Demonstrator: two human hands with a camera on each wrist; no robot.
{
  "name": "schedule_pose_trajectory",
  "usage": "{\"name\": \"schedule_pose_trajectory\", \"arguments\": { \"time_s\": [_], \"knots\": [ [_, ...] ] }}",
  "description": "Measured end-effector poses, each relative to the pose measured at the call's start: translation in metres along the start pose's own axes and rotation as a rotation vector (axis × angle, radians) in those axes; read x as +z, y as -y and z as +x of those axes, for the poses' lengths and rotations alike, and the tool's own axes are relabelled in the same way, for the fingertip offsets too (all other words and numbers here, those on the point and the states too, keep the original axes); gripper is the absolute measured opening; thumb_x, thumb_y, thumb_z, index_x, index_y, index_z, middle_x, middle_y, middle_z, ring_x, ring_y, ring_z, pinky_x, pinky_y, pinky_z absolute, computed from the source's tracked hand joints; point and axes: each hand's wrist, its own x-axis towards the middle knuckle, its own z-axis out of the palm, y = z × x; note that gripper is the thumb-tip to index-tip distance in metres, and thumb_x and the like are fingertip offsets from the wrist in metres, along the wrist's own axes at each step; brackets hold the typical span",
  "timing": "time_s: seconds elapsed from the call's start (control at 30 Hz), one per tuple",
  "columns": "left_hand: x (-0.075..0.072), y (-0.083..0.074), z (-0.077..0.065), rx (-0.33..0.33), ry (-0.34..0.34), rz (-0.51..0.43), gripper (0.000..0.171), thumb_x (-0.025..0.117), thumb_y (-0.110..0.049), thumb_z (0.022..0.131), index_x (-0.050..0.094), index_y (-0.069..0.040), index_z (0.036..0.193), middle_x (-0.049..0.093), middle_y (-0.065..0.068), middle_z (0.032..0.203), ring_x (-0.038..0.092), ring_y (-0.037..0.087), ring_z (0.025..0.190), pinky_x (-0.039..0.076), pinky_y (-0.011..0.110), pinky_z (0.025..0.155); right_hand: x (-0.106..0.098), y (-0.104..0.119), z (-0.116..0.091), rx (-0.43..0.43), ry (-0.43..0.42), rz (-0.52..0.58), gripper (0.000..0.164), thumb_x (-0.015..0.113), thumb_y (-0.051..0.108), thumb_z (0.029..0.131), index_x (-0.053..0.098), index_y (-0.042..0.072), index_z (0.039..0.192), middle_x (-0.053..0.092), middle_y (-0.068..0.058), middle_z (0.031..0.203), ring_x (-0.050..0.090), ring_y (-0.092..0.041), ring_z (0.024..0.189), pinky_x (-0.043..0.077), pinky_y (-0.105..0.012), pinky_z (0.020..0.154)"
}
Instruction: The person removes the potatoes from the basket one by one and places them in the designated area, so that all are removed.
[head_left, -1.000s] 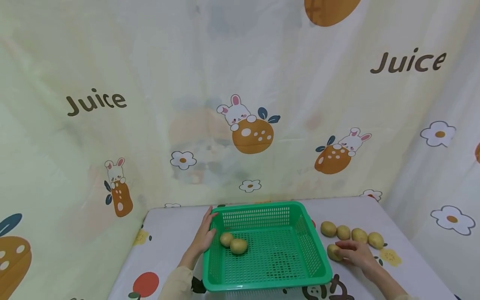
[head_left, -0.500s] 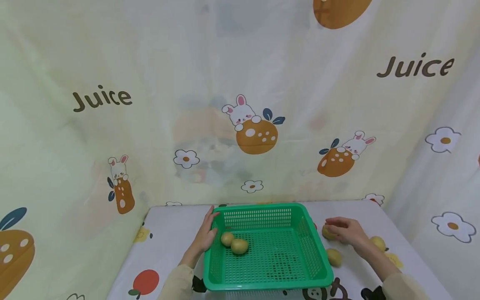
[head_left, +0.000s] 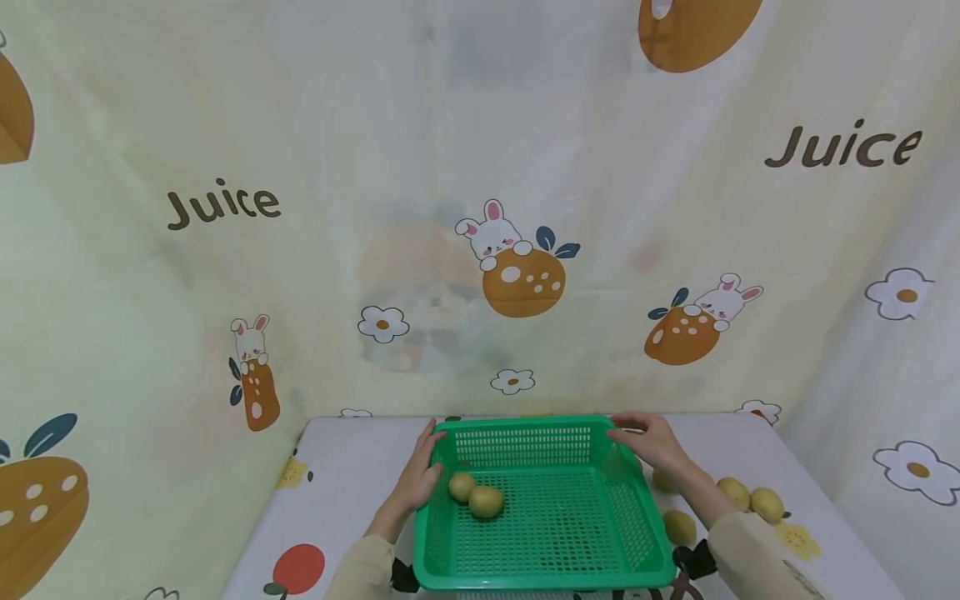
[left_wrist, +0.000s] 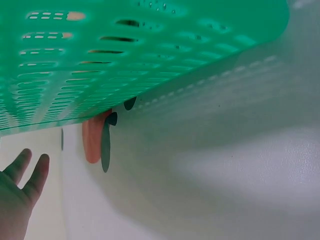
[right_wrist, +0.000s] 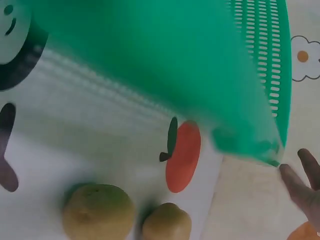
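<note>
A green plastic basket [head_left: 543,582] stands in the middle of the table, two potatoes [head_left: 486,502] inside it near its left wall. My left hand [head_left: 414,482] rests on the left rim by the far corner, thumb and a fingertip touching the rim; two straight, spread fingers [left_wrist: 36,180] show in the left wrist view. At the far right corner, my right hand [head_left: 652,442] touches the rim with extended fingers, holding no potato. Right of the basket lie more potatoes [head_left: 679,527], partly covered by my right forearm. Two potatoes [right_wrist: 99,212] show below the basket in the right wrist view.
A white patterned cloth covers the table [head_left: 360,450]. Behind it hangs a printed curtain [head_left: 315,275], close to the basket's far rim. Another curtain wall [head_left: 900,375] stands at the right side.
My right hand has gone from the potatoes on the right to the basket's far right corner, carrying nothing. My left hand stays on the left rim. The head view has shifted slightly.
</note>
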Motion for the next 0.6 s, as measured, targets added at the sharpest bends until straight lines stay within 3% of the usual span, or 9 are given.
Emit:
{"name": "schedule_pose_trajectory", "arguments": {
  "time_s": [0.13,0.27,0.4,0.6],
  "knots": [
    [0.000,0.000,0.000,-0.001,-0.001,0.006,0.055,0.043,0.005,0.087,0.040,0.007,0.143,0.012,0.025,0.161,0.014,0.046,0.146,0.020,0.066,0.111,0.005,0.003,0.008,0.027,0.016,0.063,0.043,0.061,0.021,0.097,0.057,-0.006,0.130,0.059,-0.026,0.129,0.051,-0.044,0.123,0.042,-0.059,0.099],
    [0.001,0.001,-0.001,-0.008,0.004,0.008,0.054,0.043,0.005,0.088,0.041,0.006,0.143,0.012,0.025,0.161,0.014,0.045,0.146,0.020,0.065,0.111,0.020,0.010,0.015,0.066,0.120,0.197,0.044,0.061,0.020,0.097,0.055,-0.006,0.132,0.058,-0.025,0.130,0.055,-0.040,0.119,0.047,-0.054,0.097],
    [0.001,0.003,-0.001,-0.002,-0.002,0.007,0.053,0.043,0.006,0.089,0.041,0.006,0.142,0.013,0.024,0.161,0.014,0.045,0.146,0.020,0.064,0.111,0.045,0.019,0.023,0.087,0.220,0.291,0.044,0.061,0.015,0.097,0.053,-0.011,0.132,0.059,-0.028,0.127,0.061,-0.040,0.113,0.053,-0.050,0.089],
    [0.000,0.004,-0.001,0.014,-0.001,0.019,0.053,0.044,0.006,0.089,0.041,0.006,0.142,0.013,0.023,0.161,0.016,0.045,0.145,0.022,0.064,0.111,0.092,0.028,0.034,0.155,0.304,0.317,0.044,0.062,0.011,0.096,0.052,-0.012,0.133,0.060,-0.028,0.125,0.060,-0.045,0.111,0.054,-0.051,0.086]
  ]
}}
